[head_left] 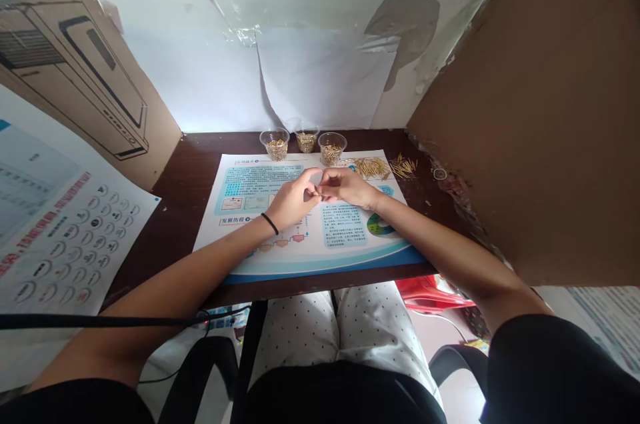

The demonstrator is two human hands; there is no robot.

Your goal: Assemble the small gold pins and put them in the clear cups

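Observation:
My left hand [295,197], with a black band at the wrist, meets my right hand [350,188] above a printed sheet [270,254] on the dark table. Thumb and forefinger of each hand are pinched together, fingertips touching or nearly so. Whatever small piece lies between them is too small and covered to name. Just beyond my right hand is a pile of thin gold-coloured pins [373,168]. Behind my hands stand three clear plastic cups, the left cup [275,144], the middle cup [307,139] and the right cup [332,148], each holding small gold-coloured metal pieces.
A smaller group of gold-coloured pins [404,166] lies right of the sheet, with a small ring [439,174] farther right. Cardboard walls the table at left [150,94] and right [550,111]. A black cable [100,321] crosses over my left forearm.

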